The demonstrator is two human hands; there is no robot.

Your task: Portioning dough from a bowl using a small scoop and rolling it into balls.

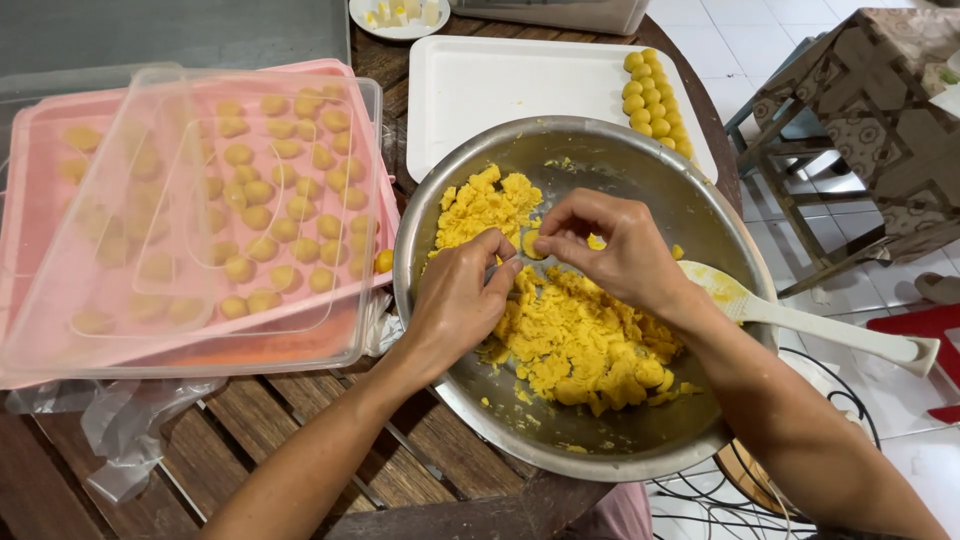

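On the slatted wooden worktop (300,420) sits my steel bowl (640,440) of crumbly yellow dough (580,340). My left hand (455,305) and right hand (610,250) meet above it, fingers (500,250) pinched narrow on a small dough piece (529,244).
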